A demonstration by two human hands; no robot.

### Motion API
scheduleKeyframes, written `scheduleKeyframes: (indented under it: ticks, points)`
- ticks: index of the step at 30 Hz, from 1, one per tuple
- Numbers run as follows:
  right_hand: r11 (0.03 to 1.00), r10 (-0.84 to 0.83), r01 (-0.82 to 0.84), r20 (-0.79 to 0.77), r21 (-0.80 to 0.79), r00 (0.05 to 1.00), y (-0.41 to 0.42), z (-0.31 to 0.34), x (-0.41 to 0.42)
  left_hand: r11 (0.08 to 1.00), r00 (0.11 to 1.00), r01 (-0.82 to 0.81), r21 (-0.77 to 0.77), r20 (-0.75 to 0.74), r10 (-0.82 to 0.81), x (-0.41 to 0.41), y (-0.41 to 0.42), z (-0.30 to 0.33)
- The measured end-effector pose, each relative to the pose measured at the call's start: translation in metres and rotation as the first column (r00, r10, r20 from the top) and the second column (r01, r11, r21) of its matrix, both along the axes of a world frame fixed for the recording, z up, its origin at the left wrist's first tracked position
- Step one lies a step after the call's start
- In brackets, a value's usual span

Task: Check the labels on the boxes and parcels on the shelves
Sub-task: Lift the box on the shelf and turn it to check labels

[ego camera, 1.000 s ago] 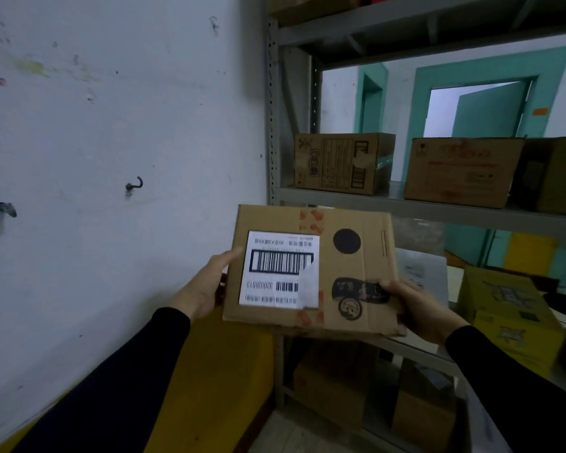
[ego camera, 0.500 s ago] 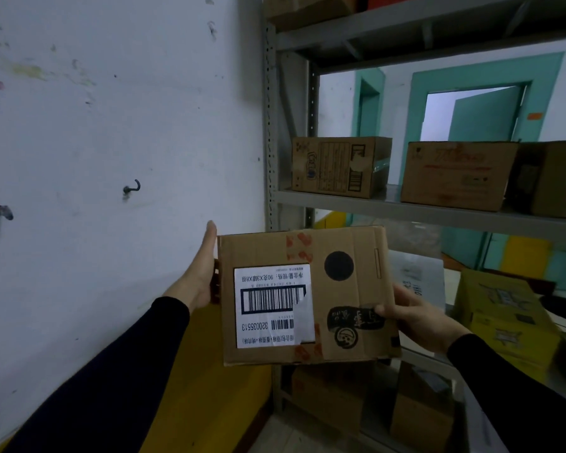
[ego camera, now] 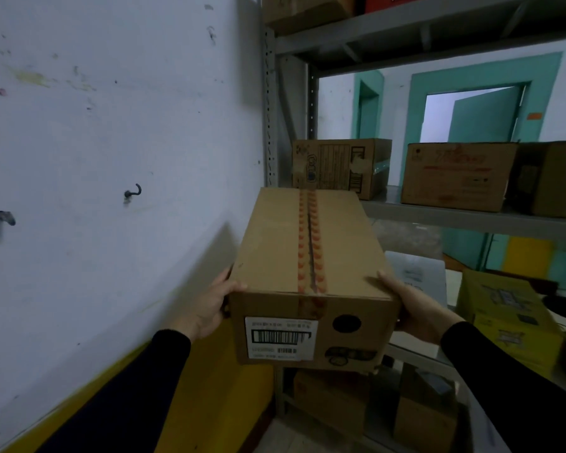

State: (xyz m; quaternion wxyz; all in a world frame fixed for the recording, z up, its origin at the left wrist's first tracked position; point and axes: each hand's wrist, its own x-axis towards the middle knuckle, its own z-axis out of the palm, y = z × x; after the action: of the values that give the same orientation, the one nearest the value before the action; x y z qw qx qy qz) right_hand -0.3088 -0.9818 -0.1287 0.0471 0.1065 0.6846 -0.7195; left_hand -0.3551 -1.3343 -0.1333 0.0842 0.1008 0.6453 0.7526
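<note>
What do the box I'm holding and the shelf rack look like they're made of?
Held box: plain brown matte cardboard, probably corrugated, with a taped top seam and a white paper barcode label. Shelf rack: looks like grey-painted metal; its upright has punched slots.

The held box [ego camera: 311, 276] hid most of the fingers of the left hand [ego camera: 209, 308] and right hand [ego camera: 415, 312] behind its sides. Print on its white label [ego camera: 280, 338] was too blurred to read. The frame's top edge cut off boxes on the top shelf [ego camera: 406, 34]. Lower-shelf boxes [ego camera: 330, 403] sat partly behind the held box, in shadow.
</note>
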Motion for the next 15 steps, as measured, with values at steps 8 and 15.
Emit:
scheduleKeyframes:
  ticks: [8, 15]
  points:
    - [0.992, 0.106, -0.111, -0.087, -0.052, 0.991, 0.004, -0.021, 0.009, 0.973, 1.0, -0.025, -0.231, -0.011, 0.023, -0.006, -0.001, 0.0]
    - [0.991, 0.133, -0.135, -0.108, -0.014, 0.985, 0.001, -0.013, 0.01, 0.972, 0.989, -0.083, -0.221, -0.141, 0.052, -0.004, 0.003, -0.001]
